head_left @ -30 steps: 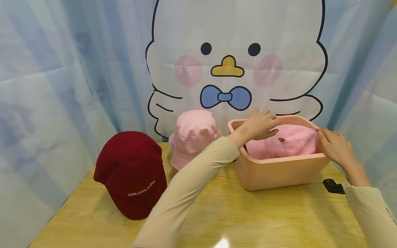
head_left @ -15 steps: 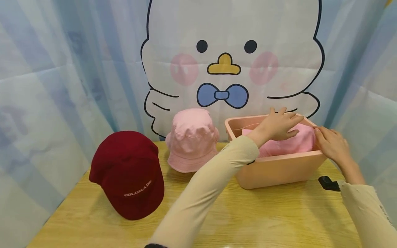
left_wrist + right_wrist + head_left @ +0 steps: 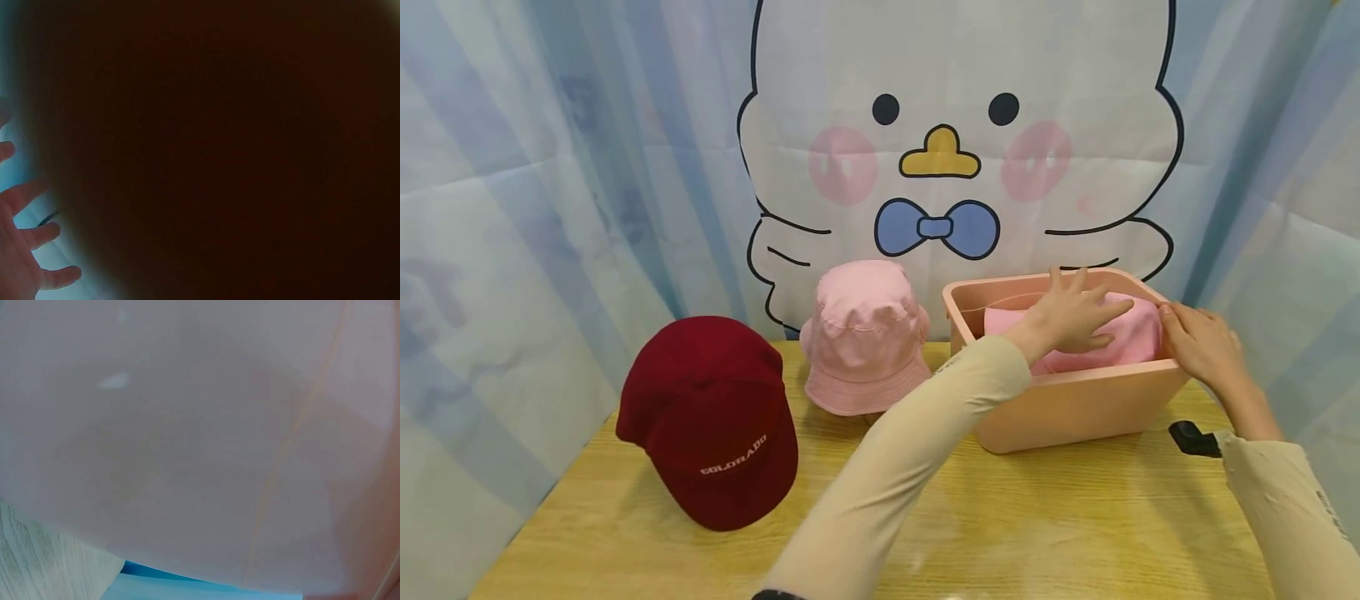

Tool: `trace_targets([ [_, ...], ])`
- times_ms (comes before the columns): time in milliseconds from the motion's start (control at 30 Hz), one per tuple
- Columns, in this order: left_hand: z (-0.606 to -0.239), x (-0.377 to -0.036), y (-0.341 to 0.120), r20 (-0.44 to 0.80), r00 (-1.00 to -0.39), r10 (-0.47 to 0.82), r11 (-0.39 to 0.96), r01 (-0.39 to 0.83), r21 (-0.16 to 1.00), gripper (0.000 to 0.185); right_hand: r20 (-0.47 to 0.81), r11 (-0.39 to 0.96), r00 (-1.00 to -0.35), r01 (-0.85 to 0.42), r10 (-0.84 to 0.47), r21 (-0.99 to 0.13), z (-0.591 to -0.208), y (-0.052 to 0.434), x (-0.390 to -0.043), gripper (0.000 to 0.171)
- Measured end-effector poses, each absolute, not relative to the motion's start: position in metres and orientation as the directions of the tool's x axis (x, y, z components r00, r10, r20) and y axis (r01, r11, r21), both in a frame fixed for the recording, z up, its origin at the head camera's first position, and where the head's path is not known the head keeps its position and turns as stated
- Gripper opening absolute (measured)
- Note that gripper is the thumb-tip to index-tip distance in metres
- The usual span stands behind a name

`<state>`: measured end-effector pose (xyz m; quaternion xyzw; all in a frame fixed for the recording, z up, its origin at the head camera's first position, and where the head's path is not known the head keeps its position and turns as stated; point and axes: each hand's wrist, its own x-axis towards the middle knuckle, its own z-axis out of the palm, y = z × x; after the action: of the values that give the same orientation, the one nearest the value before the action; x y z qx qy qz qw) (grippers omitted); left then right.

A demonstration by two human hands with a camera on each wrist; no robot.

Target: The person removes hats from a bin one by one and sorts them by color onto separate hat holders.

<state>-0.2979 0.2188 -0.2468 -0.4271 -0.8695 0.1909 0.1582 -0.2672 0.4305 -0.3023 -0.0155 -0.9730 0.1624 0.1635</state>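
Note:
A pink cap (image 3: 1133, 335) lies inside a pink plastic bin (image 3: 1075, 408) at the back right of the wooden table (image 3: 1037, 517). My left hand (image 3: 1071, 317) lies on top of the cap with fingers spread and presses it down. My right hand (image 3: 1195, 343) rests at the bin's right rim, fingertips against the cap's side. In the left wrist view only spread fingers (image 3: 28, 240) show beside a dark blur. The right wrist view is filled by the bin's wall (image 3: 187, 437), with a bit of table (image 3: 37, 562) below.
A pink bucket hat (image 3: 861, 333) stands left of the bin. A dark red cap (image 3: 715, 417) lettered COLORADO lies further left. A small black object (image 3: 1191, 437) sits by the bin's right front corner. A cartoon backdrop (image 3: 947, 150) and blue curtains close the back.
The cap has sunk lower into the bin under my left hand, whose fingers have spread flat over it. My right hand has stayed at the right rim.

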Motion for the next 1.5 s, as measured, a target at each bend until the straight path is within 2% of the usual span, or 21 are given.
trace_targets([
  [267, -0.262, -0.294, 0.223, 0.144, -0.609, 0.780, 0.588, 0.632, -0.505, 0.048, 0.322, 0.946, -0.942, -0.019, 0.091, -0.323, -0.302, 0.430, -0.266, 0.059],
  [433, -0.268, -0.294, 0.226, 0.172, -0.599, 0.782, 0.596, 0.636, -0.490, 0.034, 0.313, 0.946, -0.945, -0.016, 0.091, -0.323, -0.303, 0.430, -0.266, 0.060],
  [667, -0.273, -0.295, 0.231, 0.216, -0.551, 0.806, 0.579, 0.655, -0.485, 0.034, 0.324, 0.945, -0.942, -0.023, 0.089, -0.326, -0.302, 0.428, -0.267, 0.059],
  [833, -0.271, -0.294, 0.232, 0.241, -0.541, 0.806, 0.585, 0.665, -0.464, 0.032, 0.330, 0.946, -0.940, -0.029, 0.083, -0.322, -0.301, 0.427, -0.268, 0.057],
  [1133, -0.254, -0.290, 0.214, 0.284, -0.546, 0.788, 0.608, 0.622, -0.493, 0.035, 0.362, 0.938, -0.928, -0.045, 0.088, -0.343, -0.302, 0.431, -0.268, 0.055],
  [1333, -0.232, -0.292, 0.191, 0.311, -0.573, 0.758, 0.648, 0.613, -0.453, 0.035, 0.412, 0.923, -0.905, -0.062, 0.109, -0.381, -0.306, 0.432, -0.266, 0.054],
  [1500, -0.212, -0.294, 0.167, 0.431, -0.496, 0.754, 0.657, 0.590, -0.469, 0.034, 0.464, 0.911, -0.876, -0.077, 0.133, -0.406, -0.308, 0.432, -0.267, 0.053],
])
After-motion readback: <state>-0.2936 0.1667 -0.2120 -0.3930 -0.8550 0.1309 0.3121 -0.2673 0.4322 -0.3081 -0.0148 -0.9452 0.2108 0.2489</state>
